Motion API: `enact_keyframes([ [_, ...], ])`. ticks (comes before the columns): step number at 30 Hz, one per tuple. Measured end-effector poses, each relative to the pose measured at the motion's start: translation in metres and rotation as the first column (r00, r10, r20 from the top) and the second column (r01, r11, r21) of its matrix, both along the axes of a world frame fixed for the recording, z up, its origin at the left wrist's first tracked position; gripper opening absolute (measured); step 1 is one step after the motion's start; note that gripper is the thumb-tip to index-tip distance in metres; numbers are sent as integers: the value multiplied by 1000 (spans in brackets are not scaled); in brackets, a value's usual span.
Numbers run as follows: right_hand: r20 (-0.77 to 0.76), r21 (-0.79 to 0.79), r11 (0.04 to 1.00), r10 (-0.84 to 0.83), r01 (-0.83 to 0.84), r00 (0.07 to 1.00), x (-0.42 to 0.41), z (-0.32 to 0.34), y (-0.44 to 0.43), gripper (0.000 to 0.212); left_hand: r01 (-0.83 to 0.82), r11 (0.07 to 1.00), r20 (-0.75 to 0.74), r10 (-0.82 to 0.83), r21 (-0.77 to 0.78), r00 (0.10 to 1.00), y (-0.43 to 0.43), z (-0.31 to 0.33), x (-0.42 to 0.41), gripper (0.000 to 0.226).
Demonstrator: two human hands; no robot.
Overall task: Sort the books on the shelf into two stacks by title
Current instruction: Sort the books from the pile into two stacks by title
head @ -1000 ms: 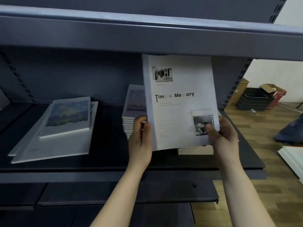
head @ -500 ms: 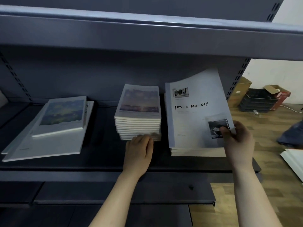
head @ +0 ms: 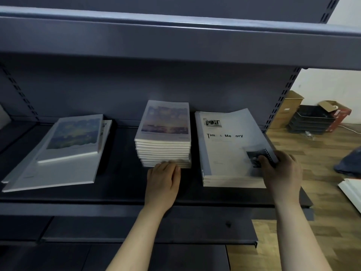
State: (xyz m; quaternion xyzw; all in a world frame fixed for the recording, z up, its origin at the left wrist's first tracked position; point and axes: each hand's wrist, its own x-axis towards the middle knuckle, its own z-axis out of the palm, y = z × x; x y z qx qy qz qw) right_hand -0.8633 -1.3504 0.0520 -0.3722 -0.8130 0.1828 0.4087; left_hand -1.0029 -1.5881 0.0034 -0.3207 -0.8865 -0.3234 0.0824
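**Head view: both hands at two stacks on a dark shelf**

Nearest, two bare forearms reach over the front lip of the dark grey metal shelf board [head: 117,192]. The left hand [head: 163,180] lies flat on the board. Its fingers are straight and together, and the tips touch the lower front of the middle stack [head: 164,151], a tall pile of small books with a painted sky cover. The right hand [head: 281,173] pinches the near right corner of the top book [head: 224,149] on the right stack [head: 232,181], thumb on the cover and fingers curled round the edge. The far right corner of this book curves up from the pile. Its cover reads "Tim & Me ory"; some letters are washed out. Bare board is open between the two stacks and, wider, left of the middle stack. Further left, a small book [head: 74,137] lies askew on large white books [head: 58,173]. Behind stands the grey back panel [head: 117,90], and above it the upper shelf [head: 175,42]. At far right is a wooden floor [head: 312,153] with a cardboard box [head: 289,108] and black trays [head: 310,120] by a white wall.
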Motion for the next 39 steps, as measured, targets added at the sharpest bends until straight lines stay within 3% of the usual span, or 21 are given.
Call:
enact_keyframes([
  [5,-49,-30,999,-18,17,999,4,1,-3,33,-4,1000,3,4,-2,1000,0,-1,-1,29],
  [7,-63,51,996,70,-67,996,7,-1,-2,26,-6,1000,-4,6,4,1000,0,-2,-2,27],
  [9,-34,36,986,161,-160,986,10,-2,-1,17,-4,1000,-3,4,15,1000,0,-2,-2,27],
  [15,39,-312,889,364,-335,931,25,6,-2,78,-3,1000,-8,3,12,1000,0,-3,-2,41],
  [18,87,-371,858,414,-356,906,27,7,2,104,-6,1000,-15,6,10,1000,0,-3,-1,42],
  [26,98,-242,910,369,-338,924,22,8,-3,88,-27,1000,-48,28,13,998,0,-5,-1,38],
  [39,164,-212,928,344,-308,924,14,9,2,93,-25,1000,-53,26,16,998,-1,-6,-1,43],
])
